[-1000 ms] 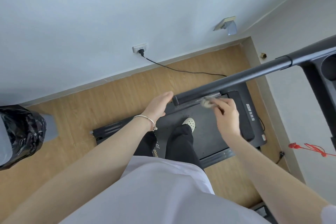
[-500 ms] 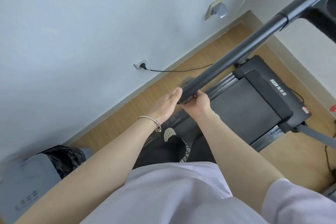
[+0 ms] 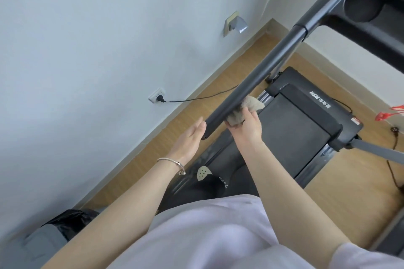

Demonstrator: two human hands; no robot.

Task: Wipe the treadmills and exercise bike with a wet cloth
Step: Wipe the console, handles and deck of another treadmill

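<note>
I stand on a black treadmill (image 3: pixel 295 129) whose belt runs below me. Its black left handrail (image 3: pixel 258 78) slants from the console at the top right down to its end near my hands. My right hand (image 3: pixel 247 124) holds a beige cloth (image 3: pixel 247 107) pressed against the underside of the rail close to its end. My left hand (image 3: pixel 190 137), with a silver bracelet on the wrist, is flat and open, its fingertips touching the rail's end cap.
The console's cup holder (image 3: pixel 363 0) is at the top right. A black power cord (image 3: pixel 196 98) runs from a wall socket (image 3: pixel 156 96) along the wooden floor. A grey bin with a black bag (image 3: pixel 59 229) stands at the lower left. A red object (image 3: pixel 391 111) lies at the right.
My right hand has slid a little up the handrail and the cloth now shows under the rail. The view has swung toward the console. My left hand stays at the rail's end.
</note>
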